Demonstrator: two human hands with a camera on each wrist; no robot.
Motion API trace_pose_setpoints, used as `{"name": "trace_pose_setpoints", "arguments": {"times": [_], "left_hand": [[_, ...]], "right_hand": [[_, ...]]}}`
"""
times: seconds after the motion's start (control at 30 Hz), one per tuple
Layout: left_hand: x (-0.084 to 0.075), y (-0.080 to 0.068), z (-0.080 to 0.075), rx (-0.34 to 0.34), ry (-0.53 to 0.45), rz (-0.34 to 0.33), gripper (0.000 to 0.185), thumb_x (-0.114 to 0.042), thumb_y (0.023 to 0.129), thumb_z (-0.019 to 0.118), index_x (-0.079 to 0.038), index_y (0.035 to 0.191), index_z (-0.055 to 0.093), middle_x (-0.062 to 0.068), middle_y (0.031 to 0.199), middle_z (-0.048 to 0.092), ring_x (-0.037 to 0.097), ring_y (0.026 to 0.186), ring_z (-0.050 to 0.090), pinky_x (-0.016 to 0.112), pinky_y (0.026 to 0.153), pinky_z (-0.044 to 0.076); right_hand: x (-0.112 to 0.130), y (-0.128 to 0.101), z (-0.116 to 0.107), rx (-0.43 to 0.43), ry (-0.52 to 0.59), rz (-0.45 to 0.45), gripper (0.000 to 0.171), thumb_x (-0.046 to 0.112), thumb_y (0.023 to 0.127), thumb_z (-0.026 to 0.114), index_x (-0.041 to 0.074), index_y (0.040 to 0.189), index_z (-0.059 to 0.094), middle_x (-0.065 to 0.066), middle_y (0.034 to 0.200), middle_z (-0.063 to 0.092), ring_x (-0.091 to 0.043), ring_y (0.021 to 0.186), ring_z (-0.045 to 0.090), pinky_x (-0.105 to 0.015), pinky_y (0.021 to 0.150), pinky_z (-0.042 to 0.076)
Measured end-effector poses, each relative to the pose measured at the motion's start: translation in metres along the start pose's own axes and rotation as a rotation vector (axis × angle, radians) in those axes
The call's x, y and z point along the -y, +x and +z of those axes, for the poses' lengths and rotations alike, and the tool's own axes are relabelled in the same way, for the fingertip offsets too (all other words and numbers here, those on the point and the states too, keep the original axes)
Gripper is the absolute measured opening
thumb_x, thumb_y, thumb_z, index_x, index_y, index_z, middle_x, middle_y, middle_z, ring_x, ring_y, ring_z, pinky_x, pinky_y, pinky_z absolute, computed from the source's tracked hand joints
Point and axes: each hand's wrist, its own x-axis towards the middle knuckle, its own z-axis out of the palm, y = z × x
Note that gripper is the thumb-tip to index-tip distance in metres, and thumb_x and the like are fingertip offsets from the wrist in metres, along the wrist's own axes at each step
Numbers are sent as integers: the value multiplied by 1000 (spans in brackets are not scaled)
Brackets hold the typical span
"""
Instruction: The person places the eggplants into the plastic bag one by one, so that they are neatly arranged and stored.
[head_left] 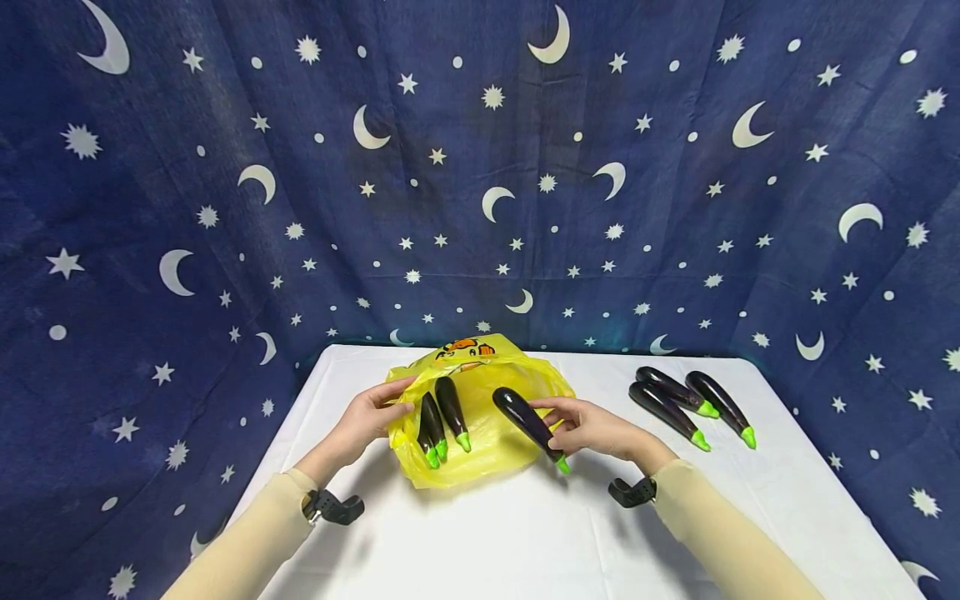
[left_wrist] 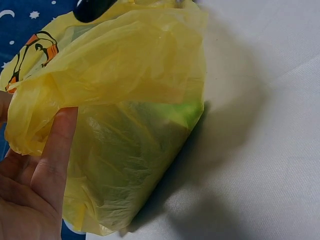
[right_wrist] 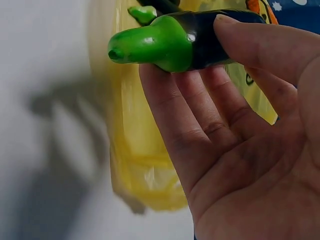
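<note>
A yellow plastic bag [head_left: 495, 467] lies on its side with its mouth facing me, and several eggplants [head_left: 451, 408] rest inside on its left. My left hand [head_left: 367, 417] grips the left edge of the mouth, the plastic between thumb and fingers, as the left wrist view shows [left_wrist: 37, 185]. In front of the opening, my right hand [head_left: 592, 429] holds another eggplant [head_left: 525, 421] between thumb and fingertips, its dark end toward the bag and its green stem toward me. The right wrist view shows that green stem cap [right_wrist: 155, 42] close up.
Three more eggplants [head_left: 663, 408] lie grouped on the right of the white-covered table [head_left: 480, 550], two of them overlapping. Behind the table hangs a dark blue curtain [head_left: 450, 208] with moons and stars. Black straps [head_left: 633, 492] circle both wrists.
</note>
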Motion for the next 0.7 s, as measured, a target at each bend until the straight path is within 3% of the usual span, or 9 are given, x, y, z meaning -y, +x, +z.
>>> {"name": "trace_pose_setpoints", "arguments": {"times": [0.7], "left_hand": [[-1, 0, 1, 11, -17, 3, 56, -15, 96, 72, -11, 149, 55, 18, 143, 57, 21, 104, 68, 38, 77, 61]], "right_hand": [[8, 58, 44, 31, -5, -6, 67, 9, 90, 74, 21, 152, 51, -14, 122, 62, -27, 94, 68, -42, 78, 60]]}}
